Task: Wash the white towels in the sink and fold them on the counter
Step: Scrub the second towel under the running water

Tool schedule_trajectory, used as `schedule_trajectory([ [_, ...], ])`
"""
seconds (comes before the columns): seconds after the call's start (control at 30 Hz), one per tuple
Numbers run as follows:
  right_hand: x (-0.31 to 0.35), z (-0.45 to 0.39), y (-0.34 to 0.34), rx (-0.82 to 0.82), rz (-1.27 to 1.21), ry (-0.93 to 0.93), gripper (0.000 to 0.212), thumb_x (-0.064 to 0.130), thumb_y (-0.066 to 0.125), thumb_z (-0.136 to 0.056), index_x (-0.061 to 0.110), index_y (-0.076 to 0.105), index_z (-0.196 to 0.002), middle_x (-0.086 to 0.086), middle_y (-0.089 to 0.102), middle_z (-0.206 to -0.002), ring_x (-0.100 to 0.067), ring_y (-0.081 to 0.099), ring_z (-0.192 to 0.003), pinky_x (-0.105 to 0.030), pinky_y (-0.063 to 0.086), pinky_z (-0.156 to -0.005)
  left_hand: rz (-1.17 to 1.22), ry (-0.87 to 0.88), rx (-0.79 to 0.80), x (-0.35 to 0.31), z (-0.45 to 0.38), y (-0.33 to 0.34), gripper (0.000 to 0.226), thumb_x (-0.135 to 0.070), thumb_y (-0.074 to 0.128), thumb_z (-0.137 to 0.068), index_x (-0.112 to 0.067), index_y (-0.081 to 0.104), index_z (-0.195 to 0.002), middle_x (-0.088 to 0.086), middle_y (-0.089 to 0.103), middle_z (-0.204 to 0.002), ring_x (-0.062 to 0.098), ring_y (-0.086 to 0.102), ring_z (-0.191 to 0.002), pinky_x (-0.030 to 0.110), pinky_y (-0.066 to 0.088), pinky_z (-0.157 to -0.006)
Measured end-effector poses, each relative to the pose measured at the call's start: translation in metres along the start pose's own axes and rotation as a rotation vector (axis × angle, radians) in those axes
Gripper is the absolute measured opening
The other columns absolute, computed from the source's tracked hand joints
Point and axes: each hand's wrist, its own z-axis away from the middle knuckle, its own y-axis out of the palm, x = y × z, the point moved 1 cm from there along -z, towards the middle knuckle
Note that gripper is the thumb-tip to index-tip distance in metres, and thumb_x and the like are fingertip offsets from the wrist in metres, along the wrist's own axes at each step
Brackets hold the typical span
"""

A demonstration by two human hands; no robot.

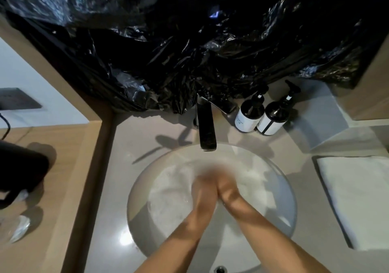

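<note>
A white towel [174, 190] lies soaked in the water of the round sink [136, 205]. Both hands are down in the basin, side by side on the towel. My left hand [203, 186] and my right hand [226, 186] are blurred by motion, so how their fingers lie on the cloth is not clear. A second white towel [355, 197] lies folded flat on the counter to the right of the sink.
A dark faucet [207, 129] reaches over the sink's far rim. Two dark pump bottles [250, 112] stand right of it. Black plastic sheeting [189, 41] covers the wall behind. On the wooden ledge at left sit a black object [21, 167] and a clear wrapper [20, 228].
</note>
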Motion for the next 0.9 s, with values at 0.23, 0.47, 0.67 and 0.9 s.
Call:
schedule_trajectory([
  [0.23, 0.006, 0.003, 0.009, 0.028, -0.052, -0.026, 0.046, 0.021, 0.042, -0.102, 0.013, 0.052, -0.058, -0.004, 0.057, -0.062, -0.022, 0.057, -0.068, -0.042, 0.048, -0.064, 0.059, -0.002, -0.026, 0.004, -0.005, -0.008, 0.043, -0.034, 0.039, -0.103, -0.012, 0.064, -0.076, 0.009, 0.07, -0.08, 0.024, 0.068, -0.078, 0.037, 0.054, -0.076],
  [0.47, 0.01, 0.007, 0.007, 0.109, 0.057, -0.01, 0.033, 0.029, 0.039, -0.102, 0.019, 0.051, -0.073, -0.007, 0.061, -0.083, -0.022, 0.058, -0.081, -0.036, 0.051, -0.081, 0.086, -0.012, -0.016, 0.011, -0.007, -0.011, 0.043, -0.03, 0.039, -0.104, -0.007, 0.065, -0.078, 0.008, 0.069, -0.075, 0.02, 0.067, -0.072, 0.03, 0.055, -0.066],
  [0.67, 0.006, 0.016, 0.007, 0.175, 0.044, -0.049, 0.045, 0.028, 0.041, -0.103, 0.013, 0.054, -0.062, -0.004, 0.057, -0.063, -0.02, 0.058, -0.065, -0.033, 0.047, -0.067, 0.053, 0.03, -0.06, 0.011, -0.022, -0.028, 0.047, -0.034, 0.042, -0.103, -0.005, 0.06, -0.07, 0.004, 0.063, -0.068, 0.021, 0.061, -0.068, 0.034, 0.049, -0.063],
  [0.9, -0.036, -0.002, -0.046, 0.081, 0.647, -0.486, 0.031, 0.049, 0.046, -0.097, 0.023, 0.054, -0.081, 0.007, 0.056, -0.072, -0.014, 0.054, -0.068, -0.033, 0.046, -0.069, -0.573, 0.438, -0.093, 0.037, -0.044, -0.047, 0.035, -0.042, 0.044, -0.101, -0.021, 0.049, -0.073, -0.005, 0.051, -0.066, 0.015, 0.052, -0.065, 0.024, 0.037, -0.063],
])
